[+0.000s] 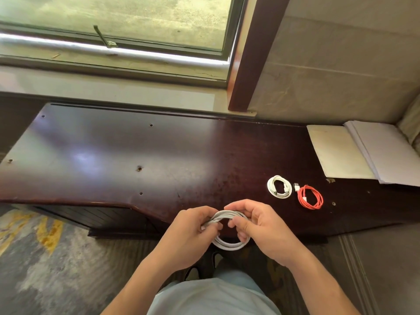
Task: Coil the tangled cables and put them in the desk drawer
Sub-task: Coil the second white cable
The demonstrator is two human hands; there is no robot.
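Observation:
Both hands hold a grey-white cable (228,245) wound into a round coil just off the front edge of the dark wooden desk (127,155). My left hand (188,233) pinches the coil's left side, and my right hand (261,228) grips its right side. On the desk to the right lie a small white coiled cable (279,186) and, beside it, a red coiled cable (310,197) with a white plug. No drawer shows in this view.
An open notebook with white pages (363,153) lies at the desk's far right against the wall. A window sill (113,87) runs behind the desk. Patterned carpet (45,258) covers the floor at lower left.

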